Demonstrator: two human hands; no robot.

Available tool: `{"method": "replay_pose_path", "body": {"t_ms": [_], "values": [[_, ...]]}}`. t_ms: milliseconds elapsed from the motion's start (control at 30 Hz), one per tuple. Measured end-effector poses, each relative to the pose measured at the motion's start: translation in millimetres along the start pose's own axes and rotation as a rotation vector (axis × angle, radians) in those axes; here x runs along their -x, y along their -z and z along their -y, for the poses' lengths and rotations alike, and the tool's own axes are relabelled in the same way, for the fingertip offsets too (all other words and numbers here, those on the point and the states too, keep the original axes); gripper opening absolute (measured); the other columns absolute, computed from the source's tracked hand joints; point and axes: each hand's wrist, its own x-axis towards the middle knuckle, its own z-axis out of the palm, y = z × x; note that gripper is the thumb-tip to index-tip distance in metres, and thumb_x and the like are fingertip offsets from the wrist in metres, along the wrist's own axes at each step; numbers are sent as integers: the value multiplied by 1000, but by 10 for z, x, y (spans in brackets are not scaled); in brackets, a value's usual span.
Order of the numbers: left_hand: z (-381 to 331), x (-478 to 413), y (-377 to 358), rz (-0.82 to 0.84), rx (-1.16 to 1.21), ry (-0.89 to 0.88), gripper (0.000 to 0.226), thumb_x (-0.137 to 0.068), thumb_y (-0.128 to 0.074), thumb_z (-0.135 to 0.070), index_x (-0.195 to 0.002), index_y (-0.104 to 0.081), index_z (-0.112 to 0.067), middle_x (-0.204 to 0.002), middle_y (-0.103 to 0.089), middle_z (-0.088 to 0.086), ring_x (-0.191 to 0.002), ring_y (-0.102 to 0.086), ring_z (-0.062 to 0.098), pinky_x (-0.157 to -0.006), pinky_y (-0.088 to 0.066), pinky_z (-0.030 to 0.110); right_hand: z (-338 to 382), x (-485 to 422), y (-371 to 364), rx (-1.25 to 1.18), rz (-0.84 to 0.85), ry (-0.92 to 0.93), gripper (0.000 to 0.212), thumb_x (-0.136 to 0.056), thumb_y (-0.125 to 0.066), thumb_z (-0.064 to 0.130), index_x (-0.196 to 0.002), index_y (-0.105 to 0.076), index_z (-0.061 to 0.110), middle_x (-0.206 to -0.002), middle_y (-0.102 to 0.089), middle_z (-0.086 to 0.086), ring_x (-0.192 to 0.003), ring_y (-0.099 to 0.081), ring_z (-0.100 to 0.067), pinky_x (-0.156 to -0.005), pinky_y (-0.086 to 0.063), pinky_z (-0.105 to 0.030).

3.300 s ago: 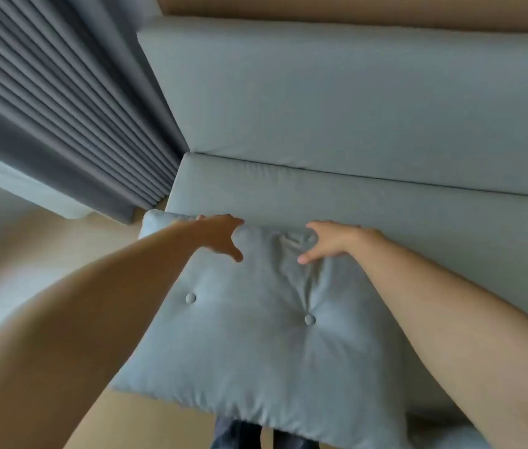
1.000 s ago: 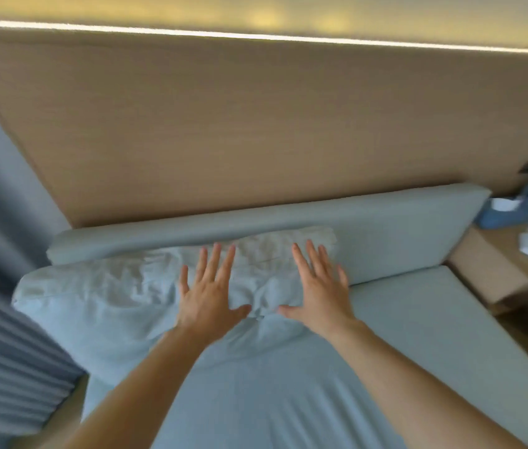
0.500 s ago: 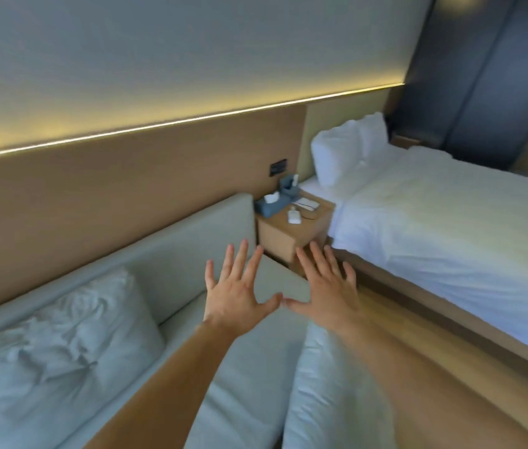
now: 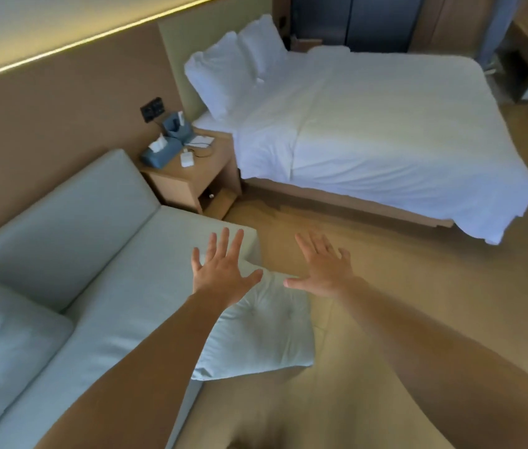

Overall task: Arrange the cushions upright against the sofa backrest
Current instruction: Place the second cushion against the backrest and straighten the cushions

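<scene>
Head view | left hand (image 4: 222, 273) and right hand (image 4: 324, 270) spread flat, fingers empty, above the floor cushion (image 4: 262, 332) leaning at the sofa (image 4: 120, 299) front edge | second cushion (image 4: 0, 335) stands against the sofa backrest (image 4: 62, 218), far left.

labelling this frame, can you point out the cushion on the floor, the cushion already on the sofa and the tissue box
cushion on the floor (image 4: 262, 335): head view, middle of its face, right of the forearm
cushion on the sofa (image 4: 3, 345): head view, its creased front face
tissue box (image 4: 159, 155): head view, its blue side
</scene>
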Motion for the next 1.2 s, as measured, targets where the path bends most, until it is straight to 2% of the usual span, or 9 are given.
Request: {"method": "replay_pose_path", "body": {"t_ms": [267, 567, 667, 733, 800, 900, 1000, 1067, 1200], "values": [[-258, -787, -890, 238, -61, -9, 99, -88, -37, -81, -162, 12, -35, -171, 16, -2, -156, 16, 22, -123, 4, 59, -663, -659, -666, -118, 145, -80, 121, -73, -62, 85, -162, 6, 39, -175, 9, 2, -160, 3, -27, -123, -5, -61], [-42, -2183, -2072, 532, -86, 51, 103, -89, -42, -78, -163, 10, -29, -171, 16, 2, -156, 15, 26, -122, 4, 62, -973, -2227, -1631, -178, 262, -87, 122, -69, -63, 87, -162, 0, 39, -175, -2, 2, -160, -6, -25, -122, -8, -60], [78, -2648, -2448, 622, -155, 84, 103, -91, -48, -71, -164, 5, -23, -172, 10, 6, -157, 10, 29, -122, 1, 62, -1020, -2784, -2022, -194, 323, -59, 124, -69, -68, 83, -163, -2, 37, -175, -5, 1, -159, -8, -25, -121, -9, -62], [142, -2981, -2772, 665, -239, 105, 104, -88, -57, -65, -164, -6, -15, -171, -5, 13, -157, -2, 32, -122, -8, 61, -1082, -3152, -2304, -193, 402, -26, 125, -70, -75, 77, -164, -4, 35, -174, -7, 2, -159, -12, -25, -121, -12, -63], [194, -3315, -3106, 669, -301, 140, 98, -80, -67, -59, -157, -30, -10, -160, -32, 16, -150, -24, 34, -116, -23, 56, -1148, -3506, -2620, -190, 491, 11, 125, -71, -81, 69, -164, -6, 34, -174, -11, 3, -158, -17, -24, -120, -15, -61], [322, -3845, -3591, 745, -400, 95, 81, -67, -74, -69, -131, -60, -22, -132, -59, 6, -128, -51, 32, -100, -35, 48, -1287, -4010, -3189, -178, 610, 34, 123, -72, -87, 57, -164, -9, 32, -173, -17, 3, -155, -25, -27, -121, -18, -57], [511, -4240, -3958, 937, -386, 150, 98, -46, -79, -83, -126, -63, -29, -126, -65, -1, -120, -60, 30, -105, -35, 51, -1433, -4372, -3694, -223, 677, 6, 120, -73, -91, 45, -164, -15, 28, -170, -25, 0, -152, -32, -29, -121, -29, -54], [609, -4338, -4126, 985, -387, 174, 100, -41, -82, -81, -124, -63, -29, -121, -67, 0, -114, -63, 30, -105, -40, 52, -1537, -4497, -3909, -254, 694, 5, 123, -71, -93, 41, -164, -13, 29, -170, -24, 0, -152, -32, -30, -120, -32, -54], [548, -4196, -4094, 863, -416, 33, 67, -54, -86, -62, -105, -66, -25, -84, -59, -6, -89, -66, 25, -79, -49, 36, -1703, -4715, -4118, -142, 764, 107, 144, -59, -97, 45, -162, 3, 36, -173, -11, 5, -156, -22, -31, -122, -23, -59]]}}
